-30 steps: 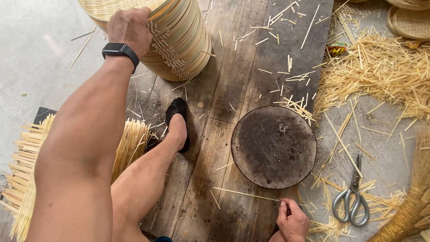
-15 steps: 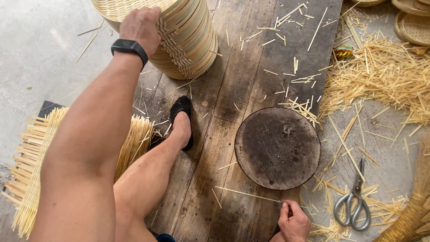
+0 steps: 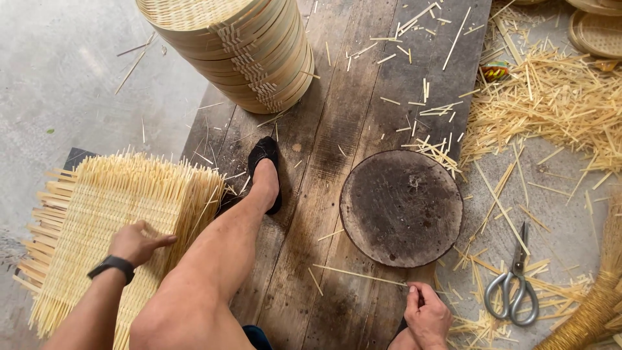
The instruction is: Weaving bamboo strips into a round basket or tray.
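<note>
My left hand, with a black watch on the wrist, rests on a pile of woven bamboo mats at the lower left, fingers spread over the top mat. My right hand sits at the bottom edge of the view, fingers pinched on the end of a thin bamboo strip that lies across the wooden boards. A dark round disc lies just above that hand. My bare leg with a black sock stretches between the two hands.
A tall stack of round bamboo steamer rings stands at the top on the wooden planks. Loose bamboo slivers cover the right side. Scissors lie at the lower right beside a straw broom.
My left hand has left the stack of steamer rings and come down onto the woven mats at the lower left. My right hand stayed on the strip.
</note>
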